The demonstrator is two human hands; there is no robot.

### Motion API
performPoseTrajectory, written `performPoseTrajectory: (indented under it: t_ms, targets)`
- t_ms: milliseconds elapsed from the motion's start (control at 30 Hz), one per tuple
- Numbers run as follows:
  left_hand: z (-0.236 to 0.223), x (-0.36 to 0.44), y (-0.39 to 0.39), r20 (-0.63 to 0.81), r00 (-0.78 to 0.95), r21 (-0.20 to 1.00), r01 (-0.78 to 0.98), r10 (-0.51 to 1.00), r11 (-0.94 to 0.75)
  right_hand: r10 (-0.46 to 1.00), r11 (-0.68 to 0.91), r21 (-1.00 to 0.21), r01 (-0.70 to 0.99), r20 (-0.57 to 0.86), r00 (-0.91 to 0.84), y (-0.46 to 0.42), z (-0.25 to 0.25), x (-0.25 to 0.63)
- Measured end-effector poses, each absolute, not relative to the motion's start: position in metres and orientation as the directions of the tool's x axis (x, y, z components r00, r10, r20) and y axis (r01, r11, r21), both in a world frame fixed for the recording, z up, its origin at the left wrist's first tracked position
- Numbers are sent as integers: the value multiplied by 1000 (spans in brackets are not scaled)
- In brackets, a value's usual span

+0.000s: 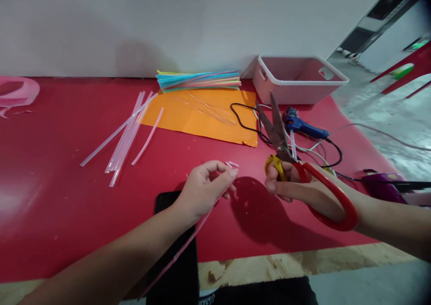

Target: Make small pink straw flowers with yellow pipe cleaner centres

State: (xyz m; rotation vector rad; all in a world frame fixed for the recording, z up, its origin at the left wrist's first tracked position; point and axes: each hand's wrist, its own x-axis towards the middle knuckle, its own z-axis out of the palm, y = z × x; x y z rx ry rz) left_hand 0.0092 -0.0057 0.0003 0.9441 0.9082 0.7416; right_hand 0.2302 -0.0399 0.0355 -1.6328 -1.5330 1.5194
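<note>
Your left hand (pixel 202 188) pinches the thin pink strip (pixel 188 243) near its top end, above the middle of the desk (pixel 84 224); the rest trails toward seven o'clock. It looks light, soft and bendy, so hold close to the end. Your right hand (pixel 299 190) grips the red scissors (pixel 280 143), stiff and maybe sharp, blades toward twelve. Mind the desk's edge at six; nine has more room.
</note>
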Motion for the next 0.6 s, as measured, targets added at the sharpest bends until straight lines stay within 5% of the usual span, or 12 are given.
performPoseTrajectory:
  t_ms: [200, 600]
  targets:
    - [-2, 9, -10, -204, 533, 971, 1, 821, 240, 905, -330, -894, 302, -391, -168, -40, 43, 207]
    - [2, 9, -11, -205, 534, 977, 64, 820, 202, 904, -335, -900, 279, -390, -175, -33, 36, 201]
